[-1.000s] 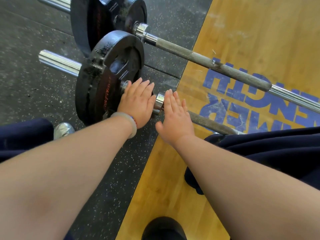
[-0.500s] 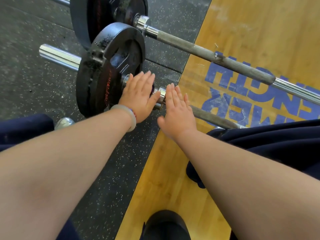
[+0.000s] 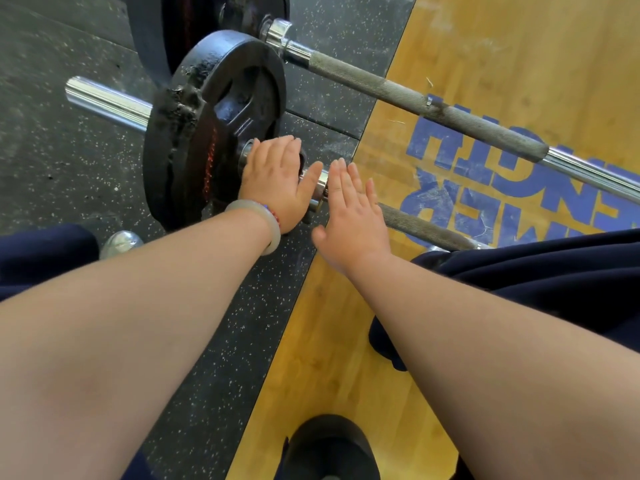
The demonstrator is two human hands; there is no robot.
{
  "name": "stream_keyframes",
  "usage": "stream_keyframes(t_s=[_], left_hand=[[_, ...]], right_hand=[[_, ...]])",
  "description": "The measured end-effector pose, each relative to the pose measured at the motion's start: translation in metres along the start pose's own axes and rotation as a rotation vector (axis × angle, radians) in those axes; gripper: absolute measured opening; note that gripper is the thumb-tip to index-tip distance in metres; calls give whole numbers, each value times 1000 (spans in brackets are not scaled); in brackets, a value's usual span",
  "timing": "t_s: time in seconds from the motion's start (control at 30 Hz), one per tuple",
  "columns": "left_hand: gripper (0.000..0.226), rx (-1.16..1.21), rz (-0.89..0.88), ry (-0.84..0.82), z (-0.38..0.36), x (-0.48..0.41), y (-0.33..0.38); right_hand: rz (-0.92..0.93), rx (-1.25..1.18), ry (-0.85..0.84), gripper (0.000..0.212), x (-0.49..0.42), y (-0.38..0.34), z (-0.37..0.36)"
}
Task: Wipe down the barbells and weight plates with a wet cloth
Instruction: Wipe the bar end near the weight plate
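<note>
A: What do we see of the near barbell point(image 3: 420, 226)?

B: Its knurled grey shaft runs from the middle of the view out toward three o'clock, where it slips under a dark navy trouser leg point(image 3: 540, 271). Its polished chrome sleeve point(image 3: 107, 103) juts toward ten o'clock beyond the weight plate point(image 3: 207, 129).

A: And the plate itself?

B: Black, standing on edge on the speckled rubber floor point(image 3: 69, 161), just above centre. Its rim looks chipped and rough, with red lettering along the edge — too small for us to read. The face has cut-out grip holes and a glossy sheen.

A: Our hands?

B: The left hand point(image 3: 273, 183) lies flat and spread, fingers straight, over the collar right beside the plate's hub; a pale bangle point(image 3: 258, 220) sits on that wrist. The right hand point(image 3: 351, 216) is also flat and unclenched, resting on the shaft just inboard of the chrome collar. Neither grips anything.

A: Anything else nearby?

B: A second barbell point(image 3: 433, 105) lies farther off, running from twelve toward three o'clock, with a larger black plate point(image 3: 152, 32) at twelve. Its shaft crosses the wooden platform point(image 3: 519, 46) — blue lettering there reads upside down to us.
</note>
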State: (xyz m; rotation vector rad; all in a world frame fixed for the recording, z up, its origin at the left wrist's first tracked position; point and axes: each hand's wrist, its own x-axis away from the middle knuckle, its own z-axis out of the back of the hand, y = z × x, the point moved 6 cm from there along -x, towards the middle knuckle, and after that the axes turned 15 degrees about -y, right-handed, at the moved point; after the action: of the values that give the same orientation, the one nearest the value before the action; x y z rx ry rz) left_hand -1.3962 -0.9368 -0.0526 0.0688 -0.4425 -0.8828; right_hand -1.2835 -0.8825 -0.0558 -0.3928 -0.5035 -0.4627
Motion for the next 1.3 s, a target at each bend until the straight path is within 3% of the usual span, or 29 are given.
stream_keyframes(t_s=[0.07,0.2,0.3,0.37,0.53,0.7,0.87,0.97,1.1,1.3], left_hand=[[74,-5,40,-28,-5,2,9],[75,-27,-157,-61,-8,8,6],[57,6,-60,24,2,1,-15],[62,5,6,33,4,2,-10],[72,-75,-221,-62,-7,13,2],[77,36,4,-6,1,4,-5],[77,-105,-155,-103,-10,18,1],[75,-165,-145,-95,-7,19,-3],[66,-51,-80,-113,-21,35,1],[75,-207,-230,-93,-12,33,-15]], right_hand=[[-3,1,1,88,0,0,0],[6,-6,1,87,0,0,-2],[14,6,0,85,0,0,-2],[12,8,-4,85,0,0,-2],[11,4,-8,87,2,0,-2],[16,13,-8,87,1,0,-3],[20,20,-9,87,1,1,-3],[22,23,-14,87,1,0,-3],[20,20,-16,87,2,1,-3],[16,38,-23,88,3,-1,-4]])
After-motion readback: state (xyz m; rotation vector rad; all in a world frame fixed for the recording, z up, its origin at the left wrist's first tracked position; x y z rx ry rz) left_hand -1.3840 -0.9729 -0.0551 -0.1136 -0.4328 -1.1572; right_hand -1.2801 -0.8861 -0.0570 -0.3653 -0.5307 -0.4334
